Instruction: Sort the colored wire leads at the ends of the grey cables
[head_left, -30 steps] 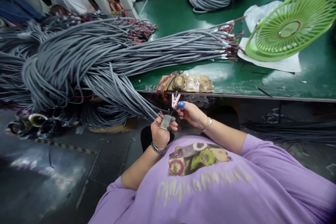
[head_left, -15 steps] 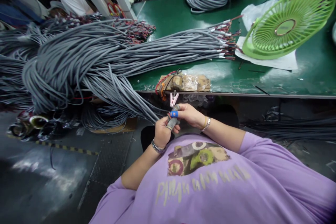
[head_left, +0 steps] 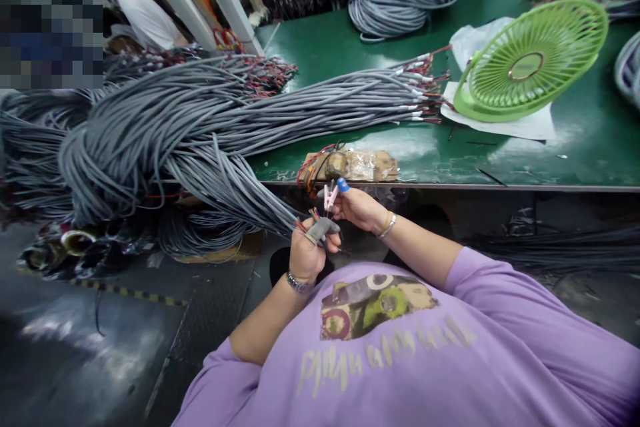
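In front of my body, below the table edge, my left hand [head_left: 307, 252] is closed round the end of a grey cable, with grey coverings on its fingers. Thin coloured wires [head_left: 314, 215] stick up from that grip. Beside it, my right hand [head_left: 361, 209] has a blue wrap on the thumb, which points up. Its fingers are curled right at a small pink clip [head_left: 331, 196] by the table edge; what they pinch is hidden. From the left, a bundle of grey cables [head_left: 250, 190] runs down to my left hand.
More grey cables [head_left: 320, 107] with stripped red ends lie across the green table [head_left: 430, 163]. A wooden block [head_left: 375, 165] sits at the edge. Behind stand a green fan [head_left: 530, 67] and a coiled cable [head_left: 403, 5]. A person's white sleeve [head_left: 147, 13] shows at upper left.
My right hand has moved up and away from my left hand, to the pink clip. My left hand has turned slightly, and coloured wires now show above it. The view has shifted a little.
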`<state>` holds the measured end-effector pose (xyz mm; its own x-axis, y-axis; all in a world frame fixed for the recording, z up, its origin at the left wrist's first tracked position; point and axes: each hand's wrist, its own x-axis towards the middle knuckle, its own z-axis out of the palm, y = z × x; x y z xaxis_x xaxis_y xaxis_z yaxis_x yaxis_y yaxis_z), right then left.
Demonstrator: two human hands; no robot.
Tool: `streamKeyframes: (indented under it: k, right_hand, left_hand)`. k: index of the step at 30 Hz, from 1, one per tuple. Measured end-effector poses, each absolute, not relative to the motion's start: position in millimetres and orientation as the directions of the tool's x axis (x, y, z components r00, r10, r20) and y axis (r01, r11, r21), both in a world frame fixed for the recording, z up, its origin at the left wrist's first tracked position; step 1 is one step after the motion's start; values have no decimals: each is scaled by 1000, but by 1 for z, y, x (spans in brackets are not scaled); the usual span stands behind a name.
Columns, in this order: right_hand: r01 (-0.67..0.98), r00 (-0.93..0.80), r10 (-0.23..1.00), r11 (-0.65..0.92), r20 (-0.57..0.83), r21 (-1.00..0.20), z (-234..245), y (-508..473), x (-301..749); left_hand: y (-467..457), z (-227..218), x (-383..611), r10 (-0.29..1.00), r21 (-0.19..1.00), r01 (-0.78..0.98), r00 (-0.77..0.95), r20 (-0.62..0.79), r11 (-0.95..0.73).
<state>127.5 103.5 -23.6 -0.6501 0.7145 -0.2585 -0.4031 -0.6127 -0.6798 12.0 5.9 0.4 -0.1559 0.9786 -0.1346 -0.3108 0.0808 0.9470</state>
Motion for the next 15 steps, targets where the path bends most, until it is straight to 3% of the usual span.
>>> streamKeyframes:
  k: [3, 9, 15]
  right_hand:
    - [-444, -623, 746, -584, -234, -680, -25, 104, 120]
    - [-547, -617, 744, -639, -256, -541, -32, 103, 110]
    - [-594, -559, 781, -611, -278, -524, -32, 102, 104]
  left_hand:
    - [11, -1, 12, 977, 935, -339, -144, -159, 102]
    - [13, -8, 14, 967, 937, -323, -165, -192, 131]
    - [13, -11, 16, 962, 943, -294, -169, -215, 160]
